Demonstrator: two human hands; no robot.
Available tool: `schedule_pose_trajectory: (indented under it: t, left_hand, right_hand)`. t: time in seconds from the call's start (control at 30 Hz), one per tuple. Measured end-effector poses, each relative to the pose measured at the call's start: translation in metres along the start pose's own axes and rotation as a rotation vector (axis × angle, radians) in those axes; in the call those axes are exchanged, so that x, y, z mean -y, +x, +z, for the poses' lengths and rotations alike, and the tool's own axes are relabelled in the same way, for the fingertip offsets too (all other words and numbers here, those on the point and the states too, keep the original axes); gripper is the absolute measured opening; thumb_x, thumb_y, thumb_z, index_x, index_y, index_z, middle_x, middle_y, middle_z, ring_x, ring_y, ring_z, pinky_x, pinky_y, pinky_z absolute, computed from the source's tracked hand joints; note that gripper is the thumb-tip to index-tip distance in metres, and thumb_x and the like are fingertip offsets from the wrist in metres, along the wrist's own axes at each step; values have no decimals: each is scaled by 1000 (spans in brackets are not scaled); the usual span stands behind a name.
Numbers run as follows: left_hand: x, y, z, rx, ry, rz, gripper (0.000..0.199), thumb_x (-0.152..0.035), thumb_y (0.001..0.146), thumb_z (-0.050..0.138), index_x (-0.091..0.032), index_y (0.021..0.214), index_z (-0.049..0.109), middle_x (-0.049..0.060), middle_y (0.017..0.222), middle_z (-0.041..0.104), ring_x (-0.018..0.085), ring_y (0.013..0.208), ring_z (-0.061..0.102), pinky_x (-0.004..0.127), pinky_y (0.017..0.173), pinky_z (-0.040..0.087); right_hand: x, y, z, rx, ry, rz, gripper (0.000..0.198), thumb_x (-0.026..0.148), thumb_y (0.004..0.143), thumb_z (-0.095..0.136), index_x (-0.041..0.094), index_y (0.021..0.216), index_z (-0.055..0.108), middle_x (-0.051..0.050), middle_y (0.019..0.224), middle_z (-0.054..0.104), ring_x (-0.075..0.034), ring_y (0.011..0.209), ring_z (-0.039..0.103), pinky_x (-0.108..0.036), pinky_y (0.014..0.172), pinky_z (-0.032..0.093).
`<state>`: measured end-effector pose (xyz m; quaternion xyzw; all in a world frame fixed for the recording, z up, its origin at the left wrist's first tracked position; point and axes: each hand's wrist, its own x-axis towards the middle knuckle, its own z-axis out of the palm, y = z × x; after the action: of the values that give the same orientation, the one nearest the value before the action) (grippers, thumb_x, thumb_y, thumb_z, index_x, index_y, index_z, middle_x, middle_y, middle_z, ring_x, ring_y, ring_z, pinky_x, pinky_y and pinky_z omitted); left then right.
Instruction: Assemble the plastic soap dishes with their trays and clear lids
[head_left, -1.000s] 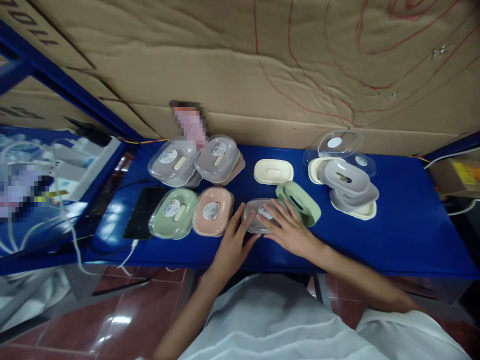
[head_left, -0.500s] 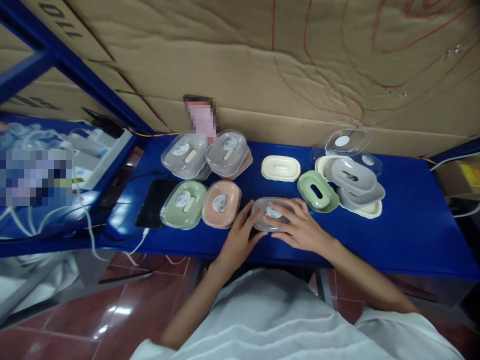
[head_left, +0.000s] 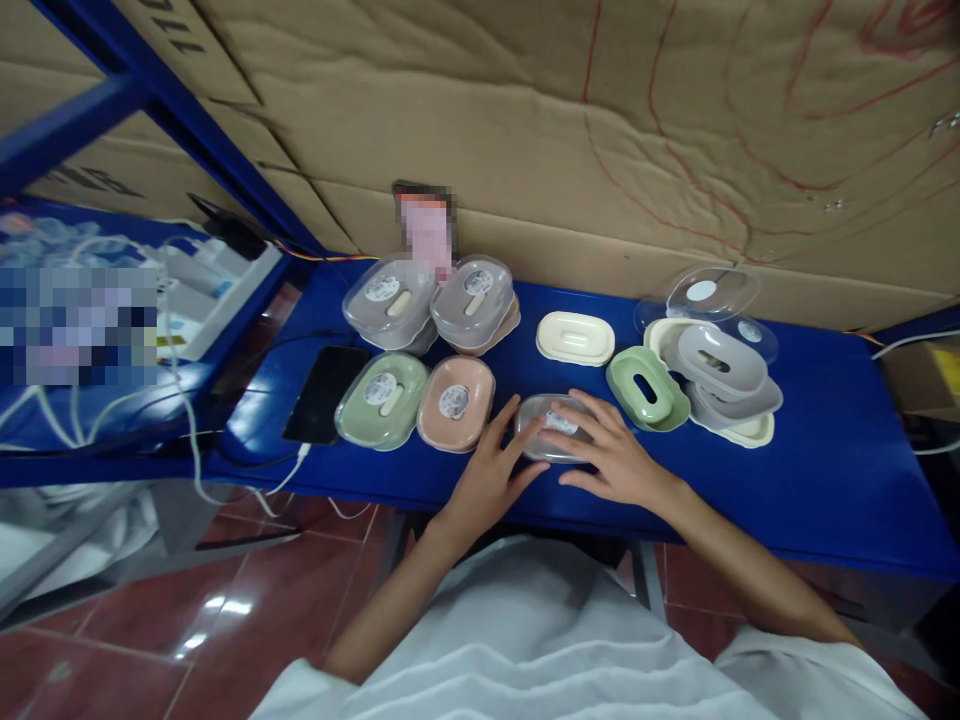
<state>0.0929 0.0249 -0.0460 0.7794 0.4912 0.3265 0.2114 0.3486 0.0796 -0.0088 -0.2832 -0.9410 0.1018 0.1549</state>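
We had both hands spread flat over the clear-lidded soap box (head_left: pixel 550 440) at the front of the blue tabletop (head_left: pixel 825 480), left hand (head_left: pixel 491 478) and right hand (head_left: pixel 616 458) on its rims, judging it light, rigid, slick plastic best gripped by the long edges.

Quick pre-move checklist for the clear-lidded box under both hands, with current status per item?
1. Left hand on the grey soap box with clear lid: ok, fingers touch its left end.
2. Right hand on the box: ok, fingers lie across the lid.
3. Lid fully seated: cannot tell, hands cover the rim.
4. Box resting on the blue table: ok, it sits flat near the front edge.
5. Gap to the pink lidded soap box on its left: ok, the two stand apart.
6. Green open tray clear of the right hand: ok, not touching.
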Motion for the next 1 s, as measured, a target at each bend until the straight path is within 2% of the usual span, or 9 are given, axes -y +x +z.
schedule_pose_trajectory:
  t: [0.07, 0.13, 0.23, 0.3, 0.47, 0.57, 0.67, 0.77, 1.0]
  left_hand:
    - [-1, 1, 0, -12, 28, 29, 67, -34, 103, 67, -32, 163, 38, 18, 171, 34, 33, 157, 42, 56, 124, 45]
    - [-3, 0, 0, -24, 49, 46, 66, -34, 102, 68, -31, 161, 40, 19, 169, 36, 34, 156, 43, 56, 124, 46]
    - [-7, -4, 0, -24, 73, 28, 63, -31, 101, 69, -31, 159, 44, 18, 166, 38, 34, 154, 45, 55, 121, 49]
    - [-10, -7, 1, -20, 79, 12, 62, -28, 101, 69, -31, 158, 46, 18, 163, 39, 34, 152, 47, 54, 119, 52]
    - [-14, -12, 1, 1, 76, -4, 60, -31, 99, 72, -26, 154, 49, 19, 165, 36, 35, 155, 44, 52, 121, 51]
    - [-15, -9, 0, 6, 60, -9, 56, -31, 99, 72, -26, 151, 50, 19, 168, 34, 35, 156, 43, 52, 121, 51]
    - [-18, -4, 1, 0, 35, -14, 53, -30, 99, 72, -26, 147, 50, 18, 166, 37, 34, 154, 46, 53, 120, 51]
    - [-22, -2, 4, -34, 18, -32, 50, -30, 96, 76, -26, 140, 54, 17, 159, 43, 34, 149, 51, 53, 118, 53]
    - [-32, -9, 9, -48, -6, -78, 55, -34, 85, 88, -24, 130, 56, 15, 140, 47, 32, 133, 60, 50, 110, 57]
  right_hand:
    - [-10, 5, -2, 1, 126, 35, 53, 46, 109, 51, 34, 160, 50, -7, 166, 50, -34, 159, 37, -60, 123, 42]
    - [-23, 13, -2, -64, 192, 131, 52, 41, 112, 40, 32, 162, 46, -6, 164, 53, -29, 155, 45, -56, 124, 44]
    - [-37, 25, -3, -205, 135, 315, 51, 36, 113, 34, 25, 160, 49, -10, 161, 56, -29, 153, 48, -58, 126, 40]
    - [-41, 27, -3, -225, 64, 362, 49, 35, 113, 36, 22, 158, 52, -12, 158, 58, -29, 151, 50, -58, 128, 37]
    - [-53, 16, -3, -179, -196, 400, 49, 31, 112, 39, 17, 158, 50, -15, 156, 59, -31, 149, 51, -60, 130, 27]
    - [-62, 10, -1, -135, -303, 420, 44, 31, 111, 45, 15, 149, 59, -17, 150, 64, -35, 146, 52, -64, 128, 23]
    - [-65, 9, -1, -137, -313, 421, 34, 31, 110, 49, 17, 134, 69, -15, 134, 72, -34, 137, 57, -61, 124, 28]
    - [-64, 9, -3, -167, -279, 406, 28, 32, 109, 52, 19, 124, 72, -13, 124, 74, -33, 133, 58, -56, 119, 34]
    - [-66, 6, -2, -199, -228, 377, 30, 35, 108, 53, 19, 124, 73, -14, 125, 73, -33, 133, 58, -52, 111, 42]
